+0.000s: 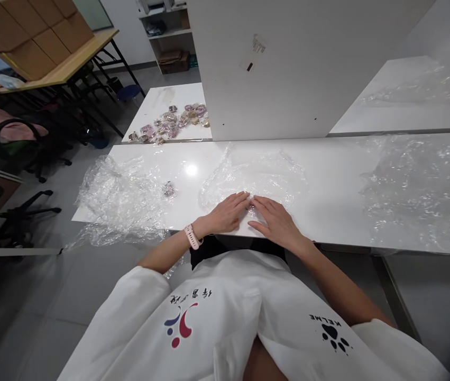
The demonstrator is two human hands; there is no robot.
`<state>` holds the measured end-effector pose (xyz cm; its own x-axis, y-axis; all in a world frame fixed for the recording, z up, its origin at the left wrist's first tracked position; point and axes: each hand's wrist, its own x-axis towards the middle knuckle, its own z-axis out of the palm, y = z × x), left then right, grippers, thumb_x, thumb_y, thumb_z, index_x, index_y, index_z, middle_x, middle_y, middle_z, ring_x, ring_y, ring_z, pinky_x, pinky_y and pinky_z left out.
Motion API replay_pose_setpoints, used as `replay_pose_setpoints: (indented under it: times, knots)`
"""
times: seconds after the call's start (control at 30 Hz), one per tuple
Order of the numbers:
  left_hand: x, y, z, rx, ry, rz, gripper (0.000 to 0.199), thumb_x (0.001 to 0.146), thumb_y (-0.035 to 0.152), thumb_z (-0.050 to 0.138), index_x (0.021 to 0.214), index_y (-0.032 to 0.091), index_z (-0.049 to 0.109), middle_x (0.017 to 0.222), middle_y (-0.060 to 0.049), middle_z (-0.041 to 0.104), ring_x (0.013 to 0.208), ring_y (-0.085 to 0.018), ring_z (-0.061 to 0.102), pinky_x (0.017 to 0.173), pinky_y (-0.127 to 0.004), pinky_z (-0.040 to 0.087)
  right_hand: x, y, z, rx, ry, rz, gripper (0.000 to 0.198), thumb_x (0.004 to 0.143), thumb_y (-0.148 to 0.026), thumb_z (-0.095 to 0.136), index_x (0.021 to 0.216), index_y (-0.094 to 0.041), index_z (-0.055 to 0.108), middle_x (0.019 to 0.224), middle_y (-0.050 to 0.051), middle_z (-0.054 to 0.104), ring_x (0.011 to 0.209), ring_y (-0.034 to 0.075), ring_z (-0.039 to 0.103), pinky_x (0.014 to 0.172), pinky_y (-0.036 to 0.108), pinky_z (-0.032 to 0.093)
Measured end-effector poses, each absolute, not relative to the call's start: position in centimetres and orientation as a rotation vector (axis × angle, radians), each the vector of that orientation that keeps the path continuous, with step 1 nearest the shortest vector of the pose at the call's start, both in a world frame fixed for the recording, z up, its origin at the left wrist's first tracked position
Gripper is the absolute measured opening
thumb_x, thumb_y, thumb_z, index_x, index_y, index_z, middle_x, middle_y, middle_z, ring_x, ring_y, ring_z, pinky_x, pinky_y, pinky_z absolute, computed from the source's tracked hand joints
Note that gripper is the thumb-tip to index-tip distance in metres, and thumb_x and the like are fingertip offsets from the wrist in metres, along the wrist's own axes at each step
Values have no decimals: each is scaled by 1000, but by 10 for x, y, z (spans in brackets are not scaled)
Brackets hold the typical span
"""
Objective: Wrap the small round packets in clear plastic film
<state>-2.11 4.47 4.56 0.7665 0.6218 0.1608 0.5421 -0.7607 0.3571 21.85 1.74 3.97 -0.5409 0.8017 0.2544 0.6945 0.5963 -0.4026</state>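
Working at the front edge of a long, glossy white bench (333,196), the person brings both hands together over a small, pinkish, film-wrapped object (251,211), which lies partly hidden between the fingertips. The left hand (228,213) is flattened, its fingers close together and gently bent; whether it grips anything cannot be told. The right hand (275,219) is loosely open, thumb parted from the fingers, fingertips nearly meeting the left's, with no firm hold visible.

The step in hand appears to be gathering or pressing film around the object; the next move seems to call for light, even fingertip pressure, keeping the thin film under control.

Just beyond the hands spreads a thin, clear, wrinkled plastic sheet (254,172). A crinkled, shiny heap of transparent film (116,196) spills over the bench's left end, with a small, dark, rounded wrapped piece (168,189) beside it. Broader, softly rippled clear film (419,190) covers the right end.
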Motion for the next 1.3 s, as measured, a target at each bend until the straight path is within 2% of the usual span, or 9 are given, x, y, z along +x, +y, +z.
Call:
replay_pose_setpoints:
  times: [0.23, 0.37, 0.5, 0.57, 0.77, 0.87, 1.0, 1.17, 1.3]
  knots:
    - [-33, 75, 41, 2314, 1124, 514, 44, 95, 16, 43, 140, 17, 45, 137, -13, 61, 121, -22, 61, 100, -41, 51, 231, 45, 8, -1243, -2318, 491, 45, 101, -40, 39, 142, -26, 52, 142, 9, 58, 132, 27, 52, 105, 49, 45]
    - [-34, 78, 53, 2156, 1278, 485, 29, 100, 30, 45, 122, 19, 60, 105, -8, 74, 93, -20, 70, 82, -33, 53, 236, 47, 18, -1366, -2059, 661, 42, 101, -46, 37, 116, -27, 70, 109, 6, 74, 100, 25, 68, 88, 43, 53]
    - [-33, 91, 59, 1959, 1465, 343, 27, 97, 42, 50, 103, 20, 65, 68, -1, 69, 61, -16, 63, 61, -28, 46, 237, 57, 25, -1539, -1812, 1018, 44, 94, -57, 47, 93, -21, 73, 77, 3, 71, 73, 22, 68, 69, 34, 53]
    - [-33, 97, 59, 1991, 1545, 211, 23, 92, 41, 59, 99, 20, 65, 71, -2, 68, 62, -17, 61, 58, -28, 44, 235, 62, 28, -1689, -1815, 970, 37, 89, -53, 54, 91, -20, 72, 71, 4, 68, 70, 22, 66, 67, 35, 52]
    - [-33, 67, 70, 2521, 1642, 411, 21, 93, 20, 54, 112, 19, 62, 103, -12, 69, 97, -27, 61, 81, -41, 48, 238, 43, 40, -1516, -2057, 169, 35, 97, -37, 47, 122, -23, 67, 115, 13, 68, 107, 32, 59, 92, 49, 44]
    - [-32, 40, 64, 2648, 1302, 403, 32, 93, 20, 53, 125, 21, 56, 121, -11, 66, 114, -27, 59, 95, -43, 46, 247, 30, 32, -1281, -2284, 235, 39, 98, -45, 48, 130, -28, 62, 127, 8, 66, 121, 30, 55, 108, 50, 35]
    - [-35, 33, 35, 2583, 1362, 357, 40, 95, 22, 50, 135, 21, 50, 144, -11, 56, 133, -26, 51, 107, -46, 40, 252, 34, 8, -1253, -2319, 369, 46, 98, -48, 45, 138, -28, 56, 139, 7, 60, 127, 28, 52, 104, 48, 40]
    - [-46, 52, 30, 2351, 1524, 518, 21, 99, 23, 44, 102, 21, 64, 111, -7, 74, 106, -22, 67, 91, -37, 48, 251, 47, 7, -1332, -2118, 405, 40, 101, -46, 38, 94, -23, 70, 98, 8, 74, 95, 25, 66, 86, 40, 46]
    - [-44, 76, 58, 2085, 1617, 508, 25, 101, 34, 43, 96, 21, 64, 76, -2, 72, 66, -16, 65, 63, -28, 46, 246, 65, 30, -1471, -1935, 620, 39, 98, -49, 40, 91, -22, 66, 75, 3, 69, 67, 19, 63, 69, 32, 45]
